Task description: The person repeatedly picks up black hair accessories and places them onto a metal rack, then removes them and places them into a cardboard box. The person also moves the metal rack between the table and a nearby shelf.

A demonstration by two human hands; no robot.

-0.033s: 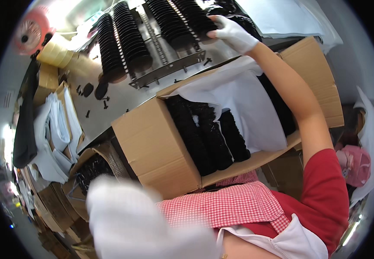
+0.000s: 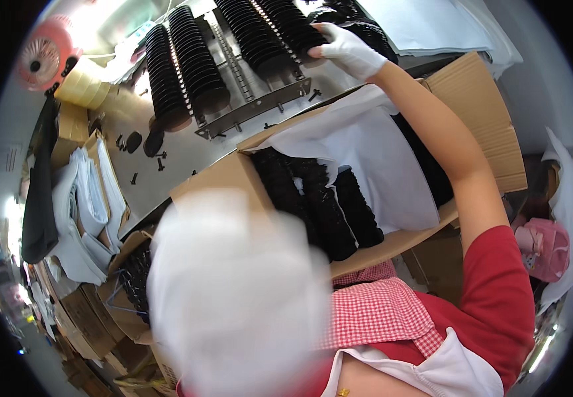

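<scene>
My right hand (image 2: pixel 354 54), in a white glove with bare fingertips, reaches to the back of the bench. Its thumb and fingers curl against the near end of a row of black discs (image 2: pixel 291 30). Several such rows stand in a metal rack (image 2: pixel 253 106) with toothed rails. Close to the camera, my left hand (image 2: pixel 233 291) is a white, gloved blur whose fingers cannot be made out. It covers part of an open cardboard box (image 2: pixel 475 99). Inside the box, bundles of black, ridged pieces (image 2: pixel 359 205) lie beside a white sheet (image 2: pixel 382 152).
Small black screws (image 2: pixel 160 161) and loose black discs (image 2: pixel 134 141) lie on the metal bench (image 2: pixel 174 162). Tape rolls (image 2: pixel 82 87) and a pink fan (image 2: pixel 45 56) stand at the far left. Folded white sheets (image 2: pixel 88 198) fill a carton at left; more white sheets (image 2: pixel 438 30) lie back right.
My left hand has moved up and to the right, now covering the box's left flap. My right hand stays at the disc row; the view has shifted slightly.
</scene>
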